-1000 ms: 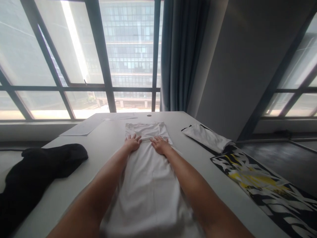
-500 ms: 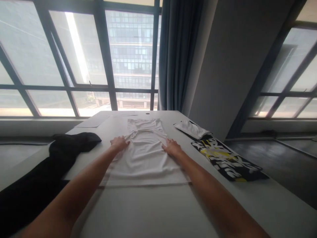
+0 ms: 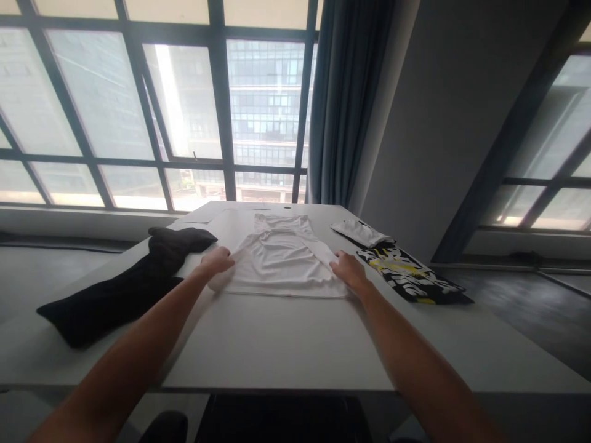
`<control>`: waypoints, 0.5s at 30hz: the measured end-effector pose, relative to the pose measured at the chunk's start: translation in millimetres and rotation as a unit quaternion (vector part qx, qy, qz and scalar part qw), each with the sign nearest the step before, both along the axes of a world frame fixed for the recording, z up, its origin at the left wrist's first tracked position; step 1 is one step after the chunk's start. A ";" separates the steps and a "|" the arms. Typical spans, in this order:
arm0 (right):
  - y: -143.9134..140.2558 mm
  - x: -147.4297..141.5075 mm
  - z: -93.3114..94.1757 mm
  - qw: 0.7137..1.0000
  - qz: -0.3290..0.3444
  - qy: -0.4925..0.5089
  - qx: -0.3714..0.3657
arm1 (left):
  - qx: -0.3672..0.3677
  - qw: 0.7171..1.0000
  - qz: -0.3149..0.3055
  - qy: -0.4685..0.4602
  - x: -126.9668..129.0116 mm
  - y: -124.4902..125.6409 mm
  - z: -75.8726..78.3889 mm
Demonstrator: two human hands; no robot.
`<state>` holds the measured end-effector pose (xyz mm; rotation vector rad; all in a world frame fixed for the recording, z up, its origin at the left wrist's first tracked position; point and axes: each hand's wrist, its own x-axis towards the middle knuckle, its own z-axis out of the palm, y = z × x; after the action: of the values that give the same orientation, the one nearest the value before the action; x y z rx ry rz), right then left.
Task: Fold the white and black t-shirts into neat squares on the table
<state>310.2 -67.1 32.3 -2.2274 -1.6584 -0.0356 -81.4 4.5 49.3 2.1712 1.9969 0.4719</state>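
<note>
A wrinkled white shirt (image 3: 281,264) lies spread on the white table in front of me, its narrower end toward the window and its wide hem toward me. My left hand (image 3: 218,260) is closed on the shirt's left side. On the opposite side, my right hand (image 3: 348,269) pinches the fabric. Between them the cloth is drawn out sideways, with curved folds across its middle. Both hands stay low, close to the tabletop.
Dark clothing (image 3: 133,283) lies left of my left arm. A folded white cloth (image 3: 361,233) and a black garment with white and yellow print (image 3: 410,275) lie at the right. The white table (image 3: 277,351) ends at a near edge, with a dark chair (image 3: 281,421) below.
Both hands have spread farther apart and closed on the fabric, drawing the shirt's sides outward. My view has shifted, so the table's near edge and the chair now show.
</note>
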 end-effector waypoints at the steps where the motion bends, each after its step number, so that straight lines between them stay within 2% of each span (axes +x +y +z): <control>1: -1.5 -0.9 3.4 1.000 0.005 0.009 0.021 | 0.009 1.000 -0.007 0.020 4.6 -7.9 4.2; 3: -2.6 -1.8 9.6 0.997 0.015 0.039 0.060 | 0.044 0.998 -0.026 0.034 15.1 -22.8 10.6; 5: -3.2 -1.8 14.1 0.994 0.019 0.069 0.085 | 0.078 0.996 -0.042 0.004 26.4 -35.0 13.3; 8: -7.5 -2.5 17.2 0.995 0.026 0.051 0.081 | 0.087 0.994 -0.054 -0.040 42.6 -46.2 10.3; 11: -15.7 -8.6 17.1 0.997 0.058 -0.040 0.012 | 0.073 0.993 -0.073 -0.049 55.6 -51.1 2.2; 15: -21.1 -23.6 13.2 0.979 0.074 -0.153 -0.111 | 0.037 0.991 -0.123 -0.047 66.3 -56.6 -8.8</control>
<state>286.7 -88.2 45.5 -2.3441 -2.0805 -0.1710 -15.1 -52.1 40.5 2.3519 1.6597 0.6062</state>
